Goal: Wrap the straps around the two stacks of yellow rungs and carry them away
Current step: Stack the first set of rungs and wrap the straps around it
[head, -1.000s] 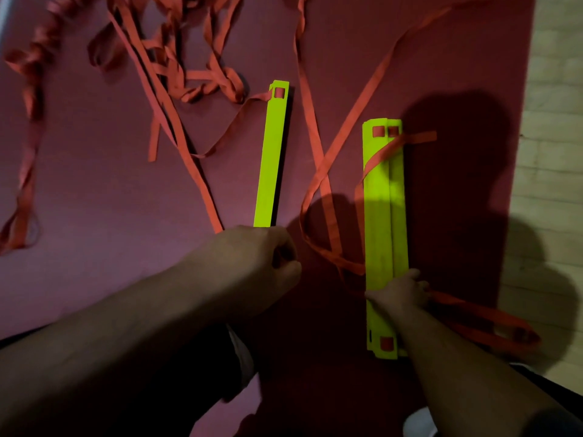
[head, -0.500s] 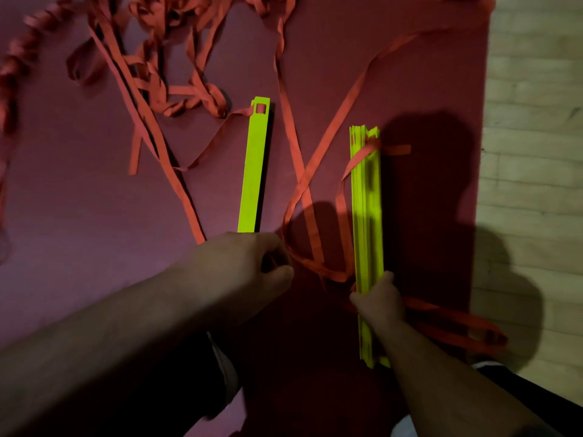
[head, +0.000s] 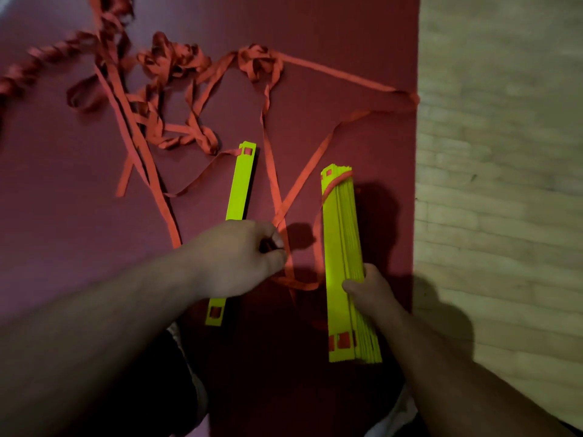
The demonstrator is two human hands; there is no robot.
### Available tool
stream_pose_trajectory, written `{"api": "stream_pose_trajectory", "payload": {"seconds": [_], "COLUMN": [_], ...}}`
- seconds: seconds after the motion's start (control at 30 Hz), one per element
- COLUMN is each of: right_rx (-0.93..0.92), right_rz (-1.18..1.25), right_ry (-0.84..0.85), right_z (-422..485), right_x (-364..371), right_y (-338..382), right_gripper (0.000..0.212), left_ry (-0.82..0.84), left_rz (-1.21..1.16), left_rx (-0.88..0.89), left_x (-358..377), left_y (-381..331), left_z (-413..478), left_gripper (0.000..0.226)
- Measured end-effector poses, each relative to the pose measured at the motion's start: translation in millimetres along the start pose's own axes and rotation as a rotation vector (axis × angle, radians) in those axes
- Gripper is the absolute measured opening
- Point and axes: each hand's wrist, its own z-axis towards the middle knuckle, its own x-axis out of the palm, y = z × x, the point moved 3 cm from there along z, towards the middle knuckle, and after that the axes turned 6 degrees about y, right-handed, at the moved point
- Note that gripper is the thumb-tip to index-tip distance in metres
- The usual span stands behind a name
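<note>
Left hand (head: 236,257): fingers curled, apparently pinching one of flat orange fabric straps (head: 258,63) at fingertips, above thin left stack of flat yellow plastic rungs (head: 241,184). Right hand (head: 370,293): fingers clamped round thick right stack of yellow rungs (head: 342,234), tipped on edge. Risk: tangled slack beyond fingers on dark red mat (head: 362,74) snags, loosening wrap; edge-up stack fans apart. No readable writing.

Nothing legible appears anywhere in the frame: no lettering, label, brand, number or sign. The left stack of yellow rungs (head: 240,184) and the right stack of yellow rungs (head: 335,247) have plain faces. The orange straps (head: 258,62), the dark red mat (head: 362,42) and the pale wooden floor (head: 504,184) at the right edge of the frame are unmarked too.
</note>
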Motion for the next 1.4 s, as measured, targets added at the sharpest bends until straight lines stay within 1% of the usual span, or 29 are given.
{"api": "stream_pose_trajectory", "payload": {"seconds": [0.1, 0.2, 0.3, 0.33, 0.4, 0.43, 0.47, 0.53, 0.57, 0.6, 0.67, 0.7, 0.73, 0.77, 0.83, 0.87, 0.9, 0.93, 0.97, 1.0, 1.03, 1.07, 1.1, 1.17, 1.2, 1.27, 1.3, 1.33, 1.4], "right_rx": [-0.085, -0.207, -0.350, -0.395, -0.515, -0.567, -0.605, -0.643, -0.661, -0.684, -0.746, -0.751, -0.733, -0.701, -0.615, -0.564, -0.516, -0.485, -0.469, -0.472, -0.486, -0.498, -0.507, -0.518, -0.504, -0.505, -0.514, -0.524, -0.536], "right_rz": [-0.077, -0.138, -0.270, -0.313, -0.364, -0.368, -0.374, -0.411, -0.439, -0.458, -0.484, -0.480, -0.459, -0.421, -0.318, -0.274, -0.287, -0.385, -0.502, -0.576, -0.595, -0.584, -0.568, -0.566, -0.577, -0.577, -0.573, -0.579, -0.566], "right_ry": [-0.008, -0.035, -0.109, -0.147, -0.200, -0.214, -0.225, -0.236, -0.243, -0.241, -0.200, -0.181, -0.171, -0.157, -0.084, -0.018, 0.027, 0.041, 0.043, 0.038, 0.033, 0.036, 0.044, 0.035, 0.001, -0.040, -0.034, -0.024, -0.035], "right_z": [-27.2, -70.2, -118.7, -135.5, -172.0, -187.3, -205.4, -235.7, -247.5, -254.2, -273.0, -279.4, -282.1, -286.4, -293.7, -295.7, -297.0, -299.5, -300.0, -297.7, -292.7, -286.5, -284.2, -272.9, -270.2, -263.0, -257.9, -252.6, -238.1], "right_x": [-30.8, -64.1, -94.0, -102.3, -113.4, -116.1, -117.3, -115.4, -112.9, -109.7, -99.8, -98.0, -98.9, -101.1, -106.3, -108.0, -108.1, -107.0, -103.8, -101.2, -100.8, -101.3, -101.1, -100.5, -98.1, -87.0, -79.7, -73.1, -68.3], "right_y": [30.3, 70.1, 106.6, 116.8, 135.7, 143.9, 152.9, 168.9, 175.3, 180.2, 186.2, 186.9, 187.3, 188.0, 187.9, 186.3, 183.9, 180.8, 176.5, 171.3, 166.4, 161.2, 156.3, 146.9, 142.0, 137.2, 135.3, 132.8, 131.1], "right_gripper": [0.032, 0.037, 0.049, 0.053, 0.060, 0.063, 0.065, 0.067, 0.067, 0.066, 0.065, 0.066, 0.067, 0.066, 0.060, 0.062, 0.069, 0.072, 0.067, 0.056, 0.044, 0.037, 0.034, 0.037, 0.040, 0.057, 0.065, 0.066, 0.049], "left_ry": [-0.060, -0.120, -0.120, -0.113, -0.077, -0.060, -0.050, 0.003, 0.038, 0.058, 0.025, -0.017, -0.049, -0.067, -0.061, -0.069, -0.078, -0.071, -0.065, -0.057, -0.050, -0.035, -0.024, -0.077, -0.114, -0.212, -0.249, -0.254, -0.213], "left_rz": [-0.064, -0.162, -0.442, -0.570, -0.896, -1.075, -1.229, -1.429, -1.509, -1.595, -1.775, -1.837, -1.866, -1.872, -1.907, -1.919, -1.927, -1.935, -1.932, -1.914, -1.885, -1.868, -1.856, -1.842, -1.845, -1.806, -1.771, -1.738, -1.688], "left_rx": [0.035, 0.070, 0.104, 0.103, 0.087, 0.079, 0.096, 0.203, 0.279, 0.367, 0.511, 0.532, 0.533, 0.532, 0.549, 0.560, 0.570, 0.591, 0.600, 0.598, 0.586, 0.567, 0.545, 0.494, 0.447, 0.345, 0.305, 0.284, 0.284], "left_x": [-10.0, -17.5, -21.0, -22.6, -26.5, -28.8, -32.2, -39.6, -43.8, -49.4, -59.2, -62.1, -63.5, -63.2, -59.2, -57.2, -54.9, -53.9, -52.1, -49.9, -48.1, -45.6, -41.2, -33.8, -28.0, -16.1, -9.7, -4.1, -7.4], "left_y": [-6.2, -14.4, -22.4, -27.0, -39.7, -46.5, -53.2, -65.4, -71.9, -78.7, -87.3, -89.5, -90.8, -89.7, -87.3, -85.6, -84.2, -84.6, -84.2, -84.4, -84.1, -84.0, -84.3, -85.4, -86.7, -89.4, -89.6, -90.5, -88.6], "left_z": [-5.6, -7.7, -6.8, -9.1, -20.3, -25.6, -31.2, -40.3, -44.4, -47.6, -58.9, -64.1, -68.5, -71.4, -78.2, -80.0, -80.0, -82.9, -84.9, -85.2, -84.8, -84.3, -82.5, -75.0, -73.1, -68.2, -65.6, -65.7, -64.1], "left_gripper": [0.014, 0.024, 0.028, 0.032, 0.038, 0.045, 0.061, 0.096, 0.103, 0.098, 0.060, 0.045, 0.036, 0.032, 0.033, 0.035, 0.038, 0.039, 0.040, 0.039, 0.036, 0.033, 0.030, 0.025, 0.022, 0.024, 0.026, 0.029, 0.040]}}
